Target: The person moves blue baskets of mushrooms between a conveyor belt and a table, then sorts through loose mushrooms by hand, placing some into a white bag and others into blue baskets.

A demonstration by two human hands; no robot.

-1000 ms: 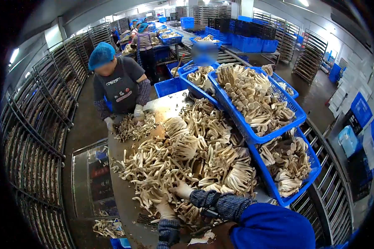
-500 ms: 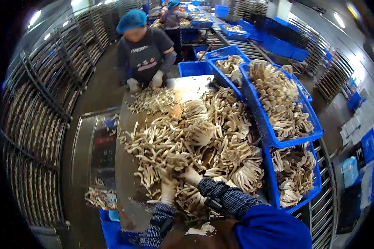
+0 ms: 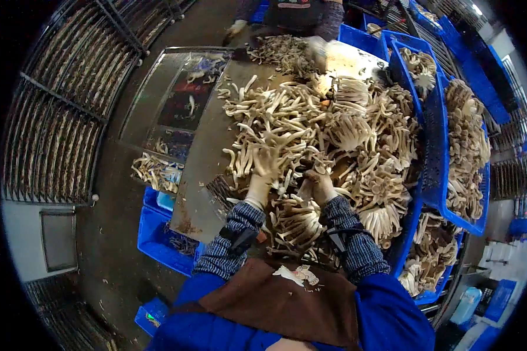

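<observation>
Both my hands wear pale gloves and are over a wide heap of long-stemmed mushrooms on a metal table. My left hand lies at the heap's near left part, its fingers blurred against the stems. My right hand is a little to the right, fingers bent around something brownish that I cannot make out. Just below it lies a fanned mushroom cluster. More whole clusters are piled to the right.
Blue crates of mushrooms stand along the right. Across the table a co-worker's gloved hands are by a dark pile of scraps. Another blue crate is at the lower left. Tall racks fill the far left.
The view has tilted down and turned, so the table sits further right. My hands have moved apart. The co-worker's hands have spread, with one now left of the scraps.
</observation>
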